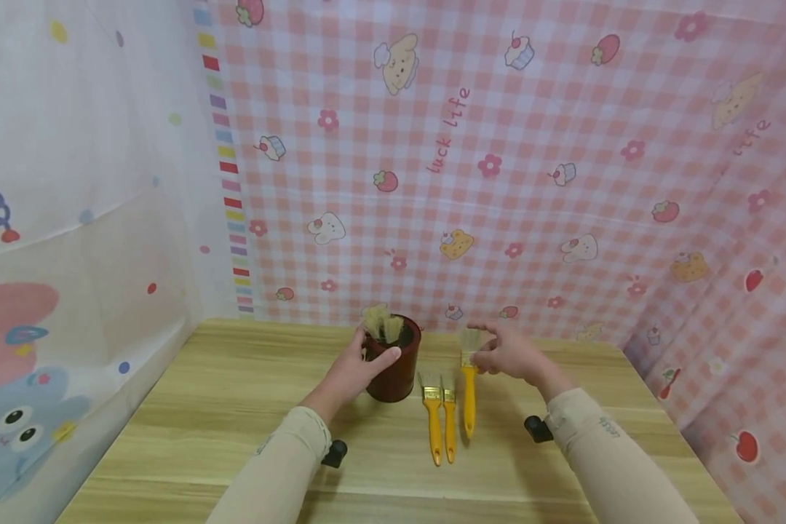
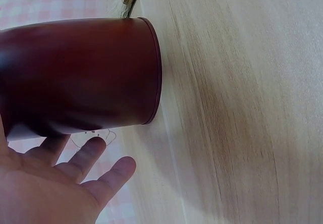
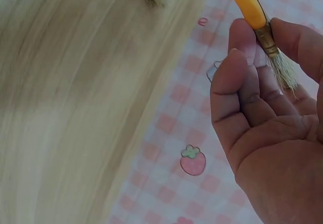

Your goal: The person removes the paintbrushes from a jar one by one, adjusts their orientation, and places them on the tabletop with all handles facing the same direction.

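A dark red cylindrical cup [image 1: 393, 382] stands upright with brushes [image 1: 383, 325] in it, bristles up. My left hand [image 1: 360, 367] holds it near the rim, thumb across the near side. In the left wrist view some of that hand's fingers [image 2: 117, 176] extend away from the cup's wall. My right hand [image 1: 507, 353] pinches a yellow-handled paintbrush [image 1: 469, 397] near its metal ferrule, bristles up and handle pointing down, right of the cup. Two more yellow-handled paintbrushes, a wider one [image 1: 435, 429] and a narrower one [image 1: 450, 429], lie side by side on the table between the hands.
The wood-grain table [image 1: 190, 407] ends at a pink checkered cloth [image 1: 432, 240] hanging behind it. A white printed cloth [image 1: 105, 218] hangs at the left. Black wrist-worn pieces [image 1: 335, 453] show beside both sleeves.
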Available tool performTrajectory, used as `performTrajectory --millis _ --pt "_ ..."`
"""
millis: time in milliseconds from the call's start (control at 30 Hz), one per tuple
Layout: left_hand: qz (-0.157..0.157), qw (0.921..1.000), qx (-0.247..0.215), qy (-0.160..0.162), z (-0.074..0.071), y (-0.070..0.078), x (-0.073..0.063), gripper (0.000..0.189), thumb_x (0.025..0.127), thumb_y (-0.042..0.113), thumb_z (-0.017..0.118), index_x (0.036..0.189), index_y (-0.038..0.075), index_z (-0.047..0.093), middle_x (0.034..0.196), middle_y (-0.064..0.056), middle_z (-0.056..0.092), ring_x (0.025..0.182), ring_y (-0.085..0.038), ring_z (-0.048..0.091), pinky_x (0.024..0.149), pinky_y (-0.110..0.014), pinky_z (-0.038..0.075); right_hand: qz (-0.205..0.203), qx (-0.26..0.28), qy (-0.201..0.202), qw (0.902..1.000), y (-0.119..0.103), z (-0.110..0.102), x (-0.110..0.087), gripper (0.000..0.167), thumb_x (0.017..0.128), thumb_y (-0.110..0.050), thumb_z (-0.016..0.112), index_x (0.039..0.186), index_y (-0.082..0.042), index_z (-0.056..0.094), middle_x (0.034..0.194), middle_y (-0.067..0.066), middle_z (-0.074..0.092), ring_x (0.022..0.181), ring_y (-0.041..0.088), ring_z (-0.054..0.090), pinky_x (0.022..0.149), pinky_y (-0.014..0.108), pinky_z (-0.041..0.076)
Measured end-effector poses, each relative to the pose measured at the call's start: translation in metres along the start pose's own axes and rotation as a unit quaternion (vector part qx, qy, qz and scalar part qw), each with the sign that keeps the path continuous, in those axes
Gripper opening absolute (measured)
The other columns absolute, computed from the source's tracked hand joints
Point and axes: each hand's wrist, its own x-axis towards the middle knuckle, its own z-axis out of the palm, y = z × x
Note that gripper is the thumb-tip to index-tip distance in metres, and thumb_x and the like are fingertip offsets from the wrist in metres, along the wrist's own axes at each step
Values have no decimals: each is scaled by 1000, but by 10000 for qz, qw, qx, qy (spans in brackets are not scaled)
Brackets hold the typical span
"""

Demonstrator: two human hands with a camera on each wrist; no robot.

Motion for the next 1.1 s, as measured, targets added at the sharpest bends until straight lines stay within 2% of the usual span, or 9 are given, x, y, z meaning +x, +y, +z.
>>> performTrajectory --millis 300,600,1100 --pt "-76 10000 -25 4 1 -1 1 105 95 72 68 173 38 8 177 -12 30 162 -40 32 126 -66 33 177 477 -336 9981 11 20 2 73 100 -8 72 165 -7 39 106 18 77 93 32 74 80 42 62" --pt "-66 10000 -9 29 2 -3 3 105 94 73 68 173 36 9 177 -13 30 162 -41 32 127 -66 33 333 680 -377 9964 23 36 3 73 99 -6 72 164 -2 38 110 20 76 94 34 75 87 49 65" --pt "-33 10000 20 47 2 -1 1 101 95 72 67 173 37 13 174 -15 34 160 -41 36 126 -65 35 388 462 -269 9978 37 47 4 69 98 -7 73 160 0 43 106 19 77 86 24 72 80 42 64"
